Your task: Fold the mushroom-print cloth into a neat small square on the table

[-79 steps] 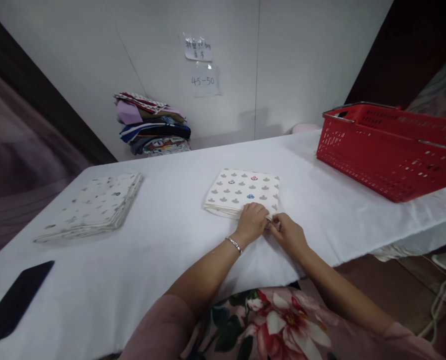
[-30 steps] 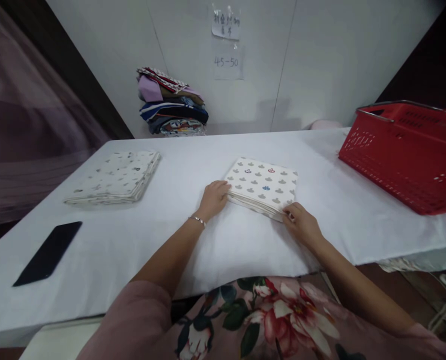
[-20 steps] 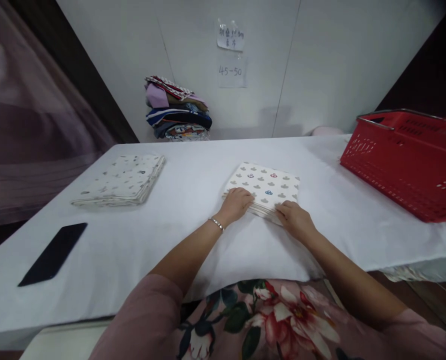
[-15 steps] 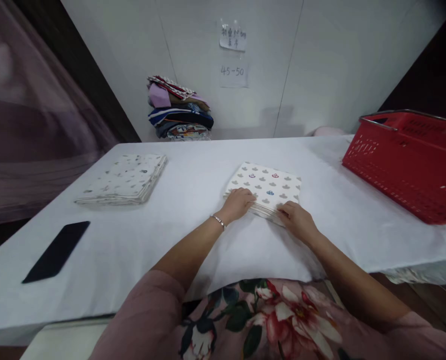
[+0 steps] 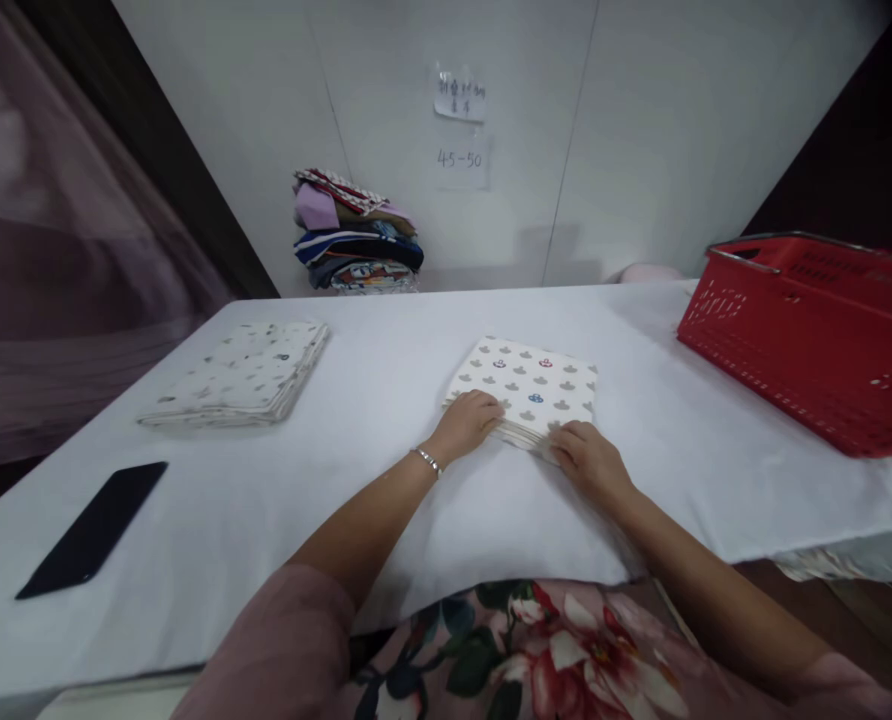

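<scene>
A folded white cloth [image 5: 517, 375] with grey cloud-like prints and a few small coloured motifs lies on the white-covered table. Its layers show along the near edge. My left hand [image 5: 467, 425], with a bracelet at the wrist, grips that edge at the near left corner, fingers curled over the top. At the near right corner my right hand [image 5: 585, 455] pinches the layers between thumb and fingers. Both thumbs are partly hidden. Farther left lies another folded cloth [image 5: 236, 370], white with small scattered prints, which neither hand touches.
A red plastic basket [image 5: 798, 345] with metal handles stands at the right. Near the left front lies a flat dark phone-like slab [image 5: 93, 530]. Several folded fabrics [image 5: 356, 235] are stacked at the back against the wall, below and left of paper signs [image 5: 461, 160].
The view has tilted up slightly, so everything sits a little lower. Both hands stay at the near edge of the folded cloth, with barely any shift against it.
</scene>
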Tool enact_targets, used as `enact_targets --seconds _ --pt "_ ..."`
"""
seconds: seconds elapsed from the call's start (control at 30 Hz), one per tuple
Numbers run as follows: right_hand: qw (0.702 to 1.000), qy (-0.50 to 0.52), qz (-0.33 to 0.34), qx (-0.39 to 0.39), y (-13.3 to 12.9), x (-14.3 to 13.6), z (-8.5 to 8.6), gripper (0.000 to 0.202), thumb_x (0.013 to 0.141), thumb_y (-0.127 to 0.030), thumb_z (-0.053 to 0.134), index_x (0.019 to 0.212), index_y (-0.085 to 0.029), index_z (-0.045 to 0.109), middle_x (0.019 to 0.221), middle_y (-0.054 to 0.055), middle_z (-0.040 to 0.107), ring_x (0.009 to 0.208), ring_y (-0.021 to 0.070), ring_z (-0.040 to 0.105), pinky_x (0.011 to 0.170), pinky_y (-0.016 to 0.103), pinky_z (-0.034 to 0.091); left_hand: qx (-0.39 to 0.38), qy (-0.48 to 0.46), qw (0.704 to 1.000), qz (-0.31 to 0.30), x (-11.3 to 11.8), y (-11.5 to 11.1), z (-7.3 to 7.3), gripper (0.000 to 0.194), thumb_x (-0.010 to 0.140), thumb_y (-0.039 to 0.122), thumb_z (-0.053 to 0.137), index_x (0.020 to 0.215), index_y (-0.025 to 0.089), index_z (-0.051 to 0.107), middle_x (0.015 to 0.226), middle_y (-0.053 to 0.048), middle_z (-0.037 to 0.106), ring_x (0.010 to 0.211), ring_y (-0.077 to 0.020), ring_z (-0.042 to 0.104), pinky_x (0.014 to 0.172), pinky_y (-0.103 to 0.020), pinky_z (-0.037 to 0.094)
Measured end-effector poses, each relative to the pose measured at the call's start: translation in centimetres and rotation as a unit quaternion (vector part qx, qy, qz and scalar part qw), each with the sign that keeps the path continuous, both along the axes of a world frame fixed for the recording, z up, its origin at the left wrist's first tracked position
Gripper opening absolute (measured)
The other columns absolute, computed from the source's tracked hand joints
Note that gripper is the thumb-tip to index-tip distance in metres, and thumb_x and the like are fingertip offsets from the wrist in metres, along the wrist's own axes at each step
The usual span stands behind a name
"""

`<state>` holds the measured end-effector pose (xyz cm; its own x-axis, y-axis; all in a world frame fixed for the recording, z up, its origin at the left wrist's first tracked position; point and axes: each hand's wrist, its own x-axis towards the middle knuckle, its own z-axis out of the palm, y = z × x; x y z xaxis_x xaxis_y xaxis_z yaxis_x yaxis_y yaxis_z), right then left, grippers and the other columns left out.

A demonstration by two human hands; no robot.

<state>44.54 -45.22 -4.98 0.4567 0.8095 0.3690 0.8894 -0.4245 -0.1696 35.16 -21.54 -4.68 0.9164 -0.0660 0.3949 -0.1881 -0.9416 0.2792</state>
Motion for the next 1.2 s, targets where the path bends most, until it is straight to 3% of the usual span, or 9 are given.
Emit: enact_targets --seconds 0.23,0.43,0.53,0.7,0.8,0.93,1.03,1.1,1.2 --pt "0.999 -0.027 0.012 0.027 0.1 -0.4 -0.9 0.023 0.09 -0.02 0.043 0.097 -0.02 0.065 0.094 0.008 0.06 0.088 0.0208 0.051 0.071 0.031 0.045 -0.037 -0.022 0.999 0.015 -0.5 0.7 -0.9 0.021 0.09 0.024 0.047 0.092 0.023 0.067 0.097 -0.003 0.065 0.095 -0.0178 0.054 0.086 -0.035 0.041" --pt "0.999 -0.035 0.012 0.007 0.4 -1.0 -0.4 0.024 0.087 -0.012 0.044 0.099 -0.018 0.064 0.092 0.009 0.061 0.086 0.021 0.051 0.07 0.031 0.046 -0.107 -0.026 0.992 0.06 1.2 -1.8 1.6 0.017 0.084 0.031 0.054 0.093 0.022 0.067 0.104 -0.003 0.065 0.098 -0.0181 0.057 0.09 -0.036 0.043" --pt "0.999 -0.028 0.016 -0.006 0.3 -1.3 0.0 0.026 0.085 -0.009 0.043 0.1 -0.017 0.063 0.092 0.01 0.06 0.087 0.0212 0.052 0.071 0.032 0.046 -0.06 -0.04 0.996 0.059 2.6 -3.8 2.0 0.027 0.087 0.033 0.049 0.109 0.023 0.061 0.123 -0.006 0.058 0.116 -0.0198 0.049 0.102 -0.04 0.035" --pt "0.997 0.05 0.046 -0.026 -0.5 -0.9 2.0 0.02 0.083 -0.015 0.049 0.097 -0.019 0.064 0.095 0.008 0.061 0.089 0.0203 0.054 0.071 0.03 0.047 0.022 0.023 0.991 0.13 3.3 -5.2 -0.3 0.041 0.089 0.04 0.043 0.126 0.024 0.049 0.14 -0.007 0.043 0.131 -0.0253 0.033 0.11 -0.052 0.018" --pt "0.993 0.096 0.063 -0.008 1.0 0.8 4.1 0.018 0.086 -0.022 0.048 0.09 -0.021 0.066 0.089 0.006 0.063 0.086 0.0185 0.057 0.074 0.031 0.047 0.044 0.047 0.989 0.136 3.3 -5.2 -1.0 0.043 0.09 0.041 0.039 0.129 0.025 0.046 0.14 -0.006 0.043 0.132 -0.025 0.031 0.11 -0.053 0.017" --pt "0.991 0.101 0.055 0.063 5.8 4.4 5.5 0.026 0.087 -0.025 0.048 0.107 -0.019 0.063 0.112 0.008 0.061 0.108 0.0196 0.053 0.092 0.033 0.042 0.058 0.052 0.987 0.14 3.4 -5.1 -0.8 0.044 0.091 0.042 0.036 0.13 0.024 0.044 0.14 -0.007 0.043 0.132 -0.0254 0.031 0.109 -0.054 0.018" --pt "0.997 0.08 0.003 0.016 8.8 6.7 4.1 0.044 0.087 -0.033 0.049 0.128 -0.015 0.05 0.14 0.014 0.042 0.13 0.0254 0.034 0.105 0.042 0.028 0.057 0.041 0.988 0.135 3.2 -5.0 -0.9 0.043 0.092 0.041 0.034 0.13 0.024 0.045 0.14 -0.007 0.043 0.133 -0.0254 0.03 0.109 -0.054 0.017" --pt "0.995 0.072 -0.04 -0.05 9.7 7.6 2.4 0.05 0.09 -0.039 0.045 0.134 -0.015 0.043 0.146 0.015 0.032 0.135 0.0295 0.023 0.106 0.051 0.02 0.052 0.036 0.99 0.129 2.9 -4.9 -1.1 0.043 0.092 0.04 0.034 0.13 0.023 0.044 0.141 -0.007 0.043 0.133 -0.0256 0.03 0.11 -0.054 0.016" --pt "0.991 0.067 -0.067 -0.097 9.8 7.9 0.2 0.051 0.092 -0.043 0.037 0.134 -0.015 0.041 0.147 0.016 0.03 0.136 0.0311 0.021 0.106 0.055 0.016 0.044 0.027 0.991 0.119 2.6 -4.7 -1.3 0.042 0.092 0.038 0.034 0.131 0.024 0.043 0.141 -0.007 0.043 0.133 -0.0252 0.03 0.11 -0.053 0.015"
